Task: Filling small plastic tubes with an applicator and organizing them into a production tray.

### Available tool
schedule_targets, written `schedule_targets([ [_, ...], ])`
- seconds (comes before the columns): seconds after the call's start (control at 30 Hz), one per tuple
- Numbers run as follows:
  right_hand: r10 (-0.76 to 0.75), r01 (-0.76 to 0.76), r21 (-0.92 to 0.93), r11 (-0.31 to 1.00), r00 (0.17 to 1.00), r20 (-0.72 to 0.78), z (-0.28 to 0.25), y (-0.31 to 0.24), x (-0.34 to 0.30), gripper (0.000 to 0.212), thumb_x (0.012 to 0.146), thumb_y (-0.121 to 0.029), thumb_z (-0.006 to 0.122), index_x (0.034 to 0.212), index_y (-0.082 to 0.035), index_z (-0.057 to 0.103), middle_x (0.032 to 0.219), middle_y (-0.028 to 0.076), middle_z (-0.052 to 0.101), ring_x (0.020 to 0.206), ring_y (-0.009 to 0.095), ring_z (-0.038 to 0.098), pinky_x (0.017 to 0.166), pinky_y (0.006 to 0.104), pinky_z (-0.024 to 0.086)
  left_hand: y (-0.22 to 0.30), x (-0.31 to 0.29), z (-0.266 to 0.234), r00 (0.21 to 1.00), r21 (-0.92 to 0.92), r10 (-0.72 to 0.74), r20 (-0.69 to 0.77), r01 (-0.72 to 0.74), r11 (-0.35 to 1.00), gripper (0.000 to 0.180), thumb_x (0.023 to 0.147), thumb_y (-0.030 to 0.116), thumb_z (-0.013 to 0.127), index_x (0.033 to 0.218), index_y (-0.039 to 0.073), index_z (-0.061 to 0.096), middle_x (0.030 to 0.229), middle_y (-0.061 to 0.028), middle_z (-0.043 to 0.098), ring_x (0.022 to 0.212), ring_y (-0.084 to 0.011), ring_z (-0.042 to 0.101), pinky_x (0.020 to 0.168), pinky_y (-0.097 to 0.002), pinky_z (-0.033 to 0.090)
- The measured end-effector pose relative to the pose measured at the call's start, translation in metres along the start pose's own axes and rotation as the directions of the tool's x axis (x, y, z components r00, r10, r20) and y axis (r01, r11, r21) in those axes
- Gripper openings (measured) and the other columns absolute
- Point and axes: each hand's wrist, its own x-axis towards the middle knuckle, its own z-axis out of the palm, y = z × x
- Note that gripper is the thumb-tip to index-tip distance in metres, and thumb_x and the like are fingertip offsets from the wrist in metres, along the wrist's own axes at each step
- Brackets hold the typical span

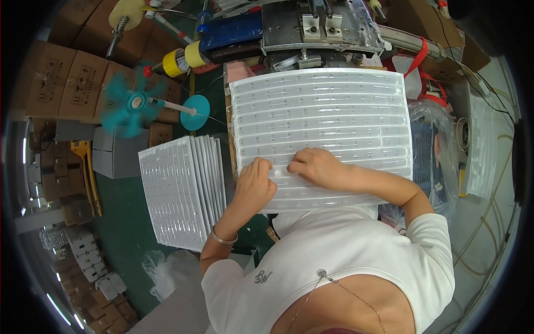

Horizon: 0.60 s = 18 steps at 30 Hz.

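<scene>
A large white sheet (322, 106) lies in front of me, covered with long rows of clear, ribbed plastic strips. My left hand (257, 182) rests on its lower left part, fingers curled inward and pressed together. Just to the right, my right hand (314, 166) is bent down onto the same rows with its fingers closed. Whatever sits under the fingertips of either hand is hidden or too small to name. To the left, a stack of similar white sheets (172, 192) stands on edge, leaning together.
A teal fan (136, 101) spins at the left. Behind the sheet is a metal machine plate (289, 25) with yellow tape rolls (176, 62) beside it. Cardboard boxes (50, 80) stack at the far left. A blue crate (420, 150) under clear plastic stands right.
</scene>
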Motion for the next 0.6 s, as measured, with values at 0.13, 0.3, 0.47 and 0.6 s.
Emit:
schedule_targets([
  [0.13,0.216,-0.152,0.368,0.917,0.966,-0.142,-0.031,0.01,0.001,0.022,0.072,-0.007,0.064,0.092,-0.007,0.056,0.094,0.008,0.057,0.09,0.024,0.058,0.076,0.0331,0.049,0.016,0.007,0.024,0.995,-0.202,0.066,-0.079,-0.081,0.976,0.025,0.071,0.003,0.062,0.093,0.002,0.051,0.09,-0.0125,0.052,0.087,-0.0312,0.056,0.072,-0.0382,0.046],
  [0.3,0.552,-0.21,0.725,0.655,0.789,-0.27,-0.061,0.031,-0.011,0.023,0.075,-0.006,0.06,0.096,-0.007,0.051,0.093,0.002,0.054,0.088,0.013,0.056,0.076,0.0288,0.047,0.01,0.016,0.038,0.952,-0.118,0.3,-0.054,-0.305,0.945,0.019,0.073,0.001,0.06,0.092,0.002,0.057,0.093,-0.0109,0.054,0.088,-0.0288,0.055,0.078,-0.0381,0.044],
  [0.47,0.721,-0.273,0.851,0.448,0.674,-0.163,-0.076,0.046,-0.042,0.018,0.083,-0.008,0.057,0.099,-0.006,0.049,0.092,0.0,0.054,0.083,0.009,0.057,0.069,0.0231,0.044,0.002,0.009,0.02,0.955,-0.059,0.296,0.008,-0.295,0.954,0.026,0.074,0.008,0.066,0.1,0.005,0.062,0.095,-0.009,0.057,0.09,-0.0262,0.056,0.083,-0.0372,0.041],
  [0.6,0.751,-0.304,0.824,0.478,0.628,-0.204,-0.087,0.056,-0.048,0.017,0.089,-0.013,0.056,0.103,-0.004,0.055,0.103,0.002,0.06,0.082,0.008,0.058,0.068,0.0216,0.043,0.007,0.031,-0.001,0.974,-0.18,0.196,-0.11,-0.214,0.96,0.034,0.076,0.01,0.068,0.109,0.005,0.061,0.099,-0.0092,0.06,0.092,-0.0267,0.057,0.084,-0.0367,0.04],
])
